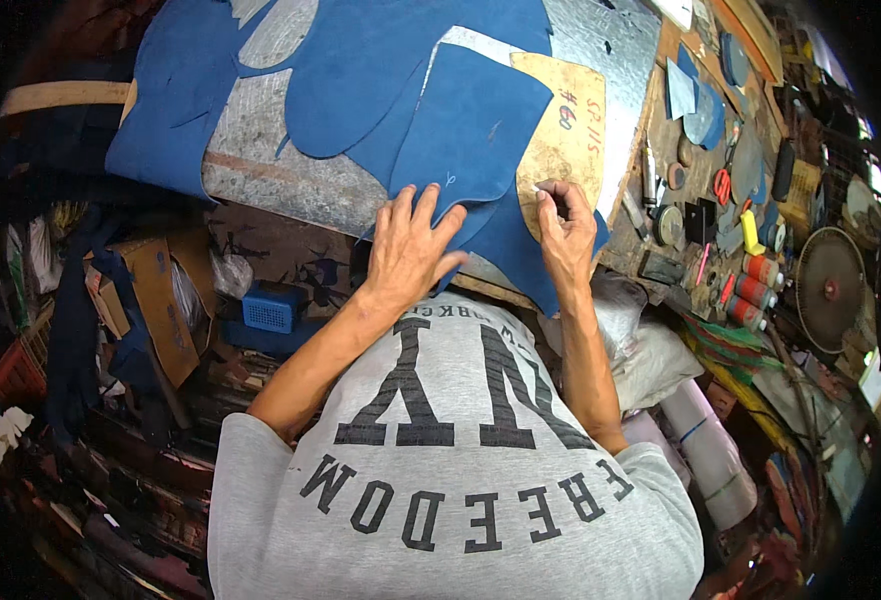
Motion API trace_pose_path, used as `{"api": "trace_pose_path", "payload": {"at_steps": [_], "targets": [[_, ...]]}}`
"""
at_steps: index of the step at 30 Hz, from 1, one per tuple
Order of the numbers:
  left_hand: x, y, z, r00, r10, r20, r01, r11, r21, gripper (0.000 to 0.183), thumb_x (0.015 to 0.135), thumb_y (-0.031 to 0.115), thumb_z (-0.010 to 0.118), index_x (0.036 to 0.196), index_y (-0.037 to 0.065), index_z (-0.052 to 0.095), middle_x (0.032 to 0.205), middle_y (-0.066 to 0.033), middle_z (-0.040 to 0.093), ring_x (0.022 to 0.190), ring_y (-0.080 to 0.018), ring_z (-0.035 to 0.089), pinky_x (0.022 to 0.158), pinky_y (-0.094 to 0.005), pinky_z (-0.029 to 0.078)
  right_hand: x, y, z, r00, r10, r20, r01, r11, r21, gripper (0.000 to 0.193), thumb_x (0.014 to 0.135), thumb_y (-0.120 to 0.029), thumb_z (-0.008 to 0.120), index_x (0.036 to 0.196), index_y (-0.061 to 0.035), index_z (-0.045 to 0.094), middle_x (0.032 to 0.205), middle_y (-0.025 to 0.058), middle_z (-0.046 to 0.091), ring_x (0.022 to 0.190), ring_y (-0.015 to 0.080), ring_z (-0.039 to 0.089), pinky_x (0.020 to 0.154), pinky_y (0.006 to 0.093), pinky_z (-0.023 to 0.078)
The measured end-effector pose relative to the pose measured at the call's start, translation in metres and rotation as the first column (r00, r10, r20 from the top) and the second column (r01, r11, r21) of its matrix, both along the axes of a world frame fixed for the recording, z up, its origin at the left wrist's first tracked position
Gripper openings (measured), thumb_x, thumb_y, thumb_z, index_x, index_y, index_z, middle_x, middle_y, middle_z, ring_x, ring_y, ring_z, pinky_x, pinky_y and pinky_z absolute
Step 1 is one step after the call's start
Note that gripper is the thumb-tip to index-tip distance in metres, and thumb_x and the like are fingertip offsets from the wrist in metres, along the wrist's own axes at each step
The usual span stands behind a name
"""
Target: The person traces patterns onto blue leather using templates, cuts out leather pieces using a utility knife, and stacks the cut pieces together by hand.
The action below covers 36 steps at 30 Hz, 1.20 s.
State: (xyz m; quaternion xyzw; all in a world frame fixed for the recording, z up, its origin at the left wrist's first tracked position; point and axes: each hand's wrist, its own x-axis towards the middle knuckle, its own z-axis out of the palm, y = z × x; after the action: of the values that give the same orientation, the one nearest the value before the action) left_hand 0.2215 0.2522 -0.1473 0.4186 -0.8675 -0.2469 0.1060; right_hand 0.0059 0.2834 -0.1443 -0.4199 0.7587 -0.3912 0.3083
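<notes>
A cut piece of blue leather (pixel 475 110), with faint pale marks, lies at the near edge of the metal-topped table (pixel 260 190). My left hand (pixel 410 245) rests on its near end, fingers spread and fingertips on the leather. Next to it on the right is a tan pattern template (pixel 570 95) with handwriting on it, partly covered by the leather. Over the template's near part, my right hand (pixel 565 225) is closed in a pinch. A small pale tip shows at its fingers, too small to name. More blue leather (pixel 505 250) hangs over the edge between my hands.
A larger blue hide (pixel 360 70) with cut-out gaps covers the table's far left. On the right bench lie red-handled scissors (pixel 722 186), a tape roll (pixel 669 226) and several orange-and-grey bottles (pixel 755 290). A round fan (pixel 828 290) stands beyond. A blue basket (pixel 272 308) sits below left.
</notes>
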Motion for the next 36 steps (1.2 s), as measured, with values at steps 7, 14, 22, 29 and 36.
{"api": "trace_pose_path", "payload": {"at_steps": [7, 14, 22, 29, 36], "targets": [[0.009, -0.010, -0.007, 0.994, -0.044, -0.101, 0.033, 0.994, -0.102, 0.039, 0.082, 0.027, 0.073, 0.116, 0.011, 0.062, 0.116, -0.0178, 0.060, 0.111, -0.0370, 0.054, 0.088, -0.0488, 0.045, 0.013, 0.014, -0.008, 0.961, -0.140, 0.238, 0.158, 0.986, -0.060, 0.010, 0.089, -0.005, 0.062, 0.096, 0.0013, 0.066, 0.084, 0.0054, 0.062, 0.073, 0.0107, 0.055, 0.065, 0.0243, 0.044], [0.041, -0.041, -0.011, 0.788, 0.464, -0.405, -0.323, 0.871, 0.370, 0.025, 0.097, 0.017, 0.044, 0.113, -0.001, 0.050, 0.070, -0.0202, 0.054, 0.061, -0.0354, 0.056, 0.060, -0.0430, 0.043, 0.054, -0.012, -0.029, 0.905, 0.286, -0.316, -0.371, 0.893, -0.254, 0.008, 0.078, -0.001, 0.067, 0.085, -0.0028, 0.064, 0.076, 0.0124, 0.059, 0.071, 0.0297, 0.059, 0.066, 0.0376, 0.047], [0.044, -0.031, -0.013, 0.775, 0.527, -0.348, -0.362, 0.822, 0.439, 0.023, 0.098, 0.013, 0.044, 0.115, 0.000, 0.048, 0.071, -0.0218, 0.052, 0.062, -0.0359, 0.056, 0.061, -0.0448, 0.042, 0.058, -0.020, -0.040, 0.808, 0.409, -0.423, -0.480, 0.874, -0.071, 0.009, 0.074, -0.006, 0.067, 0.082, -0.0045, 0.063, 0.076, 0.0112, 0.060, 0.072, 0.0297, 0.059, 0.068, 0.0415, 0.043], [0.041, -0.041, 0.001, 0.843, 0.449, -0.296, -0.279, 0.836, 0.472, 0.025, 0.101, 0.016, 0.044, 0.119, -0.001, 0.048, 0.091, -0.0206, 0.059, 0.079, -0.0296, 0.061, 0.074, -0.0405, 0.047, 0.041, -0.021, -0.004, 0.882, 0.414, -0.227, -0.435, 0.899, -0.052, 0.007, 0.078, -0.004, 0.064, 0.084, -0.0018, 0.063, 0.077, 0.0140, 0.060, 0.071, 0.0311, 0.059, 0.067, 0.0412, 0.046], [0.024, -0.044, 0.011, 0.958, -0.127, -0.256, 0.187, 0.957, 0.222, 0.068, 0.084, 0.028, 0.072, 0.138, -0.001, 0.043, 0.121, -0.0280, 0.060, 0.110, -0.0434, 0.060, 0.093, -0.0465, 0.049, 0.032, 0.023, -0.001, 0.996, -0.089, -0.002, 0.089, 0.996, 0.005, 0.015, 0.085, -0.013, 0.062, 0.095, -0.0015, 0.064, 0.089, 0.0161, 0.063, 0.085, 0.0321, 0.062, 0.077, 0.0390, 0.050]]}}
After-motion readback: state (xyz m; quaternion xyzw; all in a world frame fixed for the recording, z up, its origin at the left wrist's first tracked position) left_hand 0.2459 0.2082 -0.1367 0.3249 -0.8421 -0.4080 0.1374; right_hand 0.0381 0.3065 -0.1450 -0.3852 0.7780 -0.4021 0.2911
